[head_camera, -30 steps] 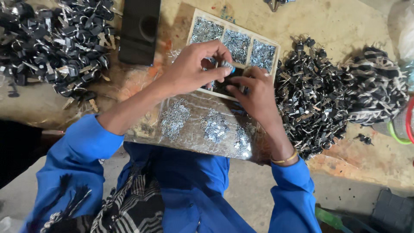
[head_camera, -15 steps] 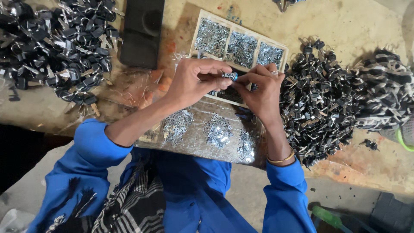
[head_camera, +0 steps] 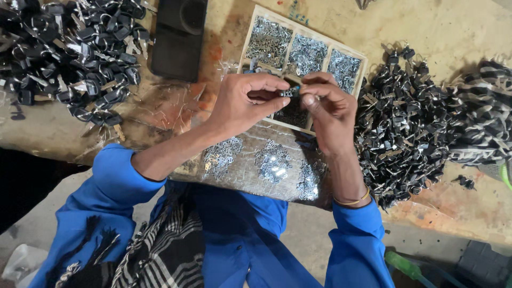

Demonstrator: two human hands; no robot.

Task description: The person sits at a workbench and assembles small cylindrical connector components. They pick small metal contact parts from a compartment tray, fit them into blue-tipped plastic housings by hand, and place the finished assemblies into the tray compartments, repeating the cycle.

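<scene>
My left hand [head_camera: 242,101] and my right hand [head_camera: 330,109] meet above a wooden compartment tray [head_camera: 365,61], and both pinch one small metal lock cylinder [head_camera: 288,93] between their fingertips. The tray's back compartments hold several small silvery metal pieces [head_camera: 306,53]. Nearer me lies a shiny sheet [head_camera: 240,176] with three small heaps of silvery parts [head_camera: 273,162]. Blue sleeves cover both arms, and a thin bangle [head_camera: 352,201] sits on my right wrist.
A big heap of black-headed keys [head_camera: 74,48] lies at the left and another big heap of keys [head_camera: 421,122] at the right on the worn wooden bench [head_camera: 453,26]. A black box [head_camera: 178,37] stands behind the left hand. A green-handled tool [head_camera: 405,265] lies low right.
Both hands have stayed together on the small cylinder above the tray, with the fingers shifting their grip slightly. The view has moved a little.
</scene>
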